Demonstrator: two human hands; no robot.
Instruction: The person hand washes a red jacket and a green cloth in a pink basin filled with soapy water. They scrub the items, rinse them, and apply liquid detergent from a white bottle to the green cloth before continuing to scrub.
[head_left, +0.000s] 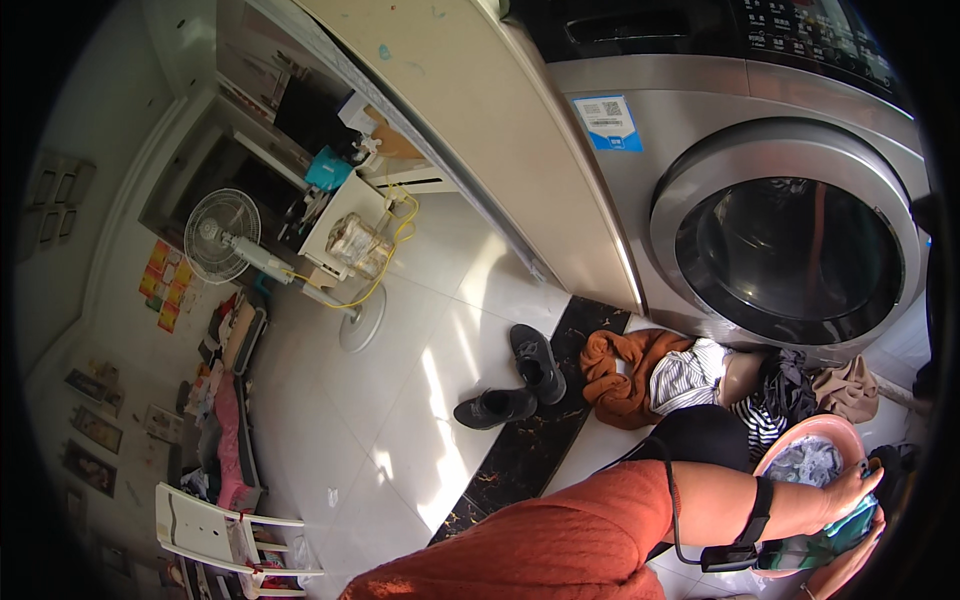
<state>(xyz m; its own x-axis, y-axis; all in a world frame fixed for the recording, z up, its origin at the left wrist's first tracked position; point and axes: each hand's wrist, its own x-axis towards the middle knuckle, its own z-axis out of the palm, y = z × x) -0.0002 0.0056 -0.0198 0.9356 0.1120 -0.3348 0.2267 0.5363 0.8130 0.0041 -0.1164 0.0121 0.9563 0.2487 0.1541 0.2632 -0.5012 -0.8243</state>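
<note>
My left hand (849, 493), on the arm with the orange sleeve and black strap, grips a green and teal cloth (851, 523). Below it, my right hand (844, 562) holds the same cloth, close to the right rim of the view. The cloth is bunched between them at the side of a pink basin (849, 429). Inside the basin lies wet grey-blue fabric (806, 459) with what looks like suds. My left forearm hides part of the basin.
A front-load washing machine (600, 187) with its round door (787, 255) closed stands behind the basin. Before it lie a rust-brown garment (637, 367), striped clothes (690, 375) and a tan cloth (847, 390). Black shoes (536, 367) sit by the dark threshold; a fan (225, 236) stands farther off.
</note>
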